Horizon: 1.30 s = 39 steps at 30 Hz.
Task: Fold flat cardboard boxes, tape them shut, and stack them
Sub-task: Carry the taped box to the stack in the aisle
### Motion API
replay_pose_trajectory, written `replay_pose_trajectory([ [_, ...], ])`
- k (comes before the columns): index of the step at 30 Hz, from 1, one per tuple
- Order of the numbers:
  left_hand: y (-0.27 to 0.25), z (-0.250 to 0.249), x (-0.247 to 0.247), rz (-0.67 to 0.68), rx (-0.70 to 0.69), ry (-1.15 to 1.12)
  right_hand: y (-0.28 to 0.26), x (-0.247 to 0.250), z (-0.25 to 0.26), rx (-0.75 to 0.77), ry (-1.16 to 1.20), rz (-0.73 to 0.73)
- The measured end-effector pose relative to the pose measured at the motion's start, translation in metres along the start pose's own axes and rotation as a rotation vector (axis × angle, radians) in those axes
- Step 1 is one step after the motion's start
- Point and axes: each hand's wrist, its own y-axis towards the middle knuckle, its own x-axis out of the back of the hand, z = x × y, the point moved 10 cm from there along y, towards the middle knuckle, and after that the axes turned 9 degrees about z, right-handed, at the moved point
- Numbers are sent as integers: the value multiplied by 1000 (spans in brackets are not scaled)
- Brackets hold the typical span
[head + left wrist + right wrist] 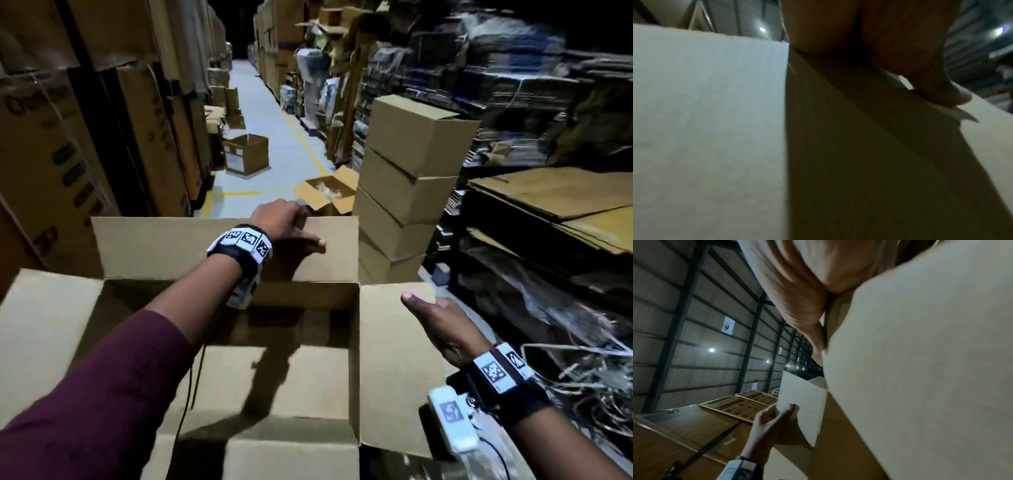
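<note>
While the open box (239, 377) sits right below me with all four top flaps standing or splayed outward, I judge this one to be about midway: it is already squared up and its bottom flaps look folded in, though I cannot tell whether that bottom is taped. My left hand (281, 219) grips the top edge of the far flap (171, 246), fingers curled over it and thumb on the near face, ready, I think, to pull it inward. My right hand (442, 325) lies flat with fingers straight against the right flap (387, 359), pressing rather than grasping. No tape roll shows in any view. Just beyond the box to the right, a stack of closed boxes (407, 185) stands several high, so earlier units look finished. Left for this box: close the top flaps, tape the seam, add it to that stack.
</note>
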Motion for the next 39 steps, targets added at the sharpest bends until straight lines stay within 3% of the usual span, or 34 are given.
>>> replay_pose_trajectory([
  [3,17,-1,-54,-29,42,92,-6,-2,-21,-142,-142,105],
  [5,16,0,-108,73,89,125,-12,-6,-42,-188,-273,160],
  [10,-27,-7,-202,333,18,66,-14,-23,-50,-123,-302,22],
  [16,-121,-3,-210,410,-13,-134,11,-48,-17,-55,-339,-123],
  [20,-187,22,-201,367,92,-244,42,-76,-3,-1,-686,-118],
  [24,-249,86,-202,181,397,-415,45,-180,-40,165,-933,199],
  [26,-280,127,-197,27,590,-415,44,-216,-84,54,-1122,312],
  [29,-330,180,-190,-140,882,-408,41,-230,-125,-139,-1318,340],
  [32,-371,215,-194,-273,1085,-614,40,-234,-137,-134,-1422,340],
  [36,-385,239,-194,-580,1076,-1024,42,-230,-139,-118,-1416,410],
  [39,-384,233,-170,-840,885,-970,32,-232,-124,3,-1333,404],
])
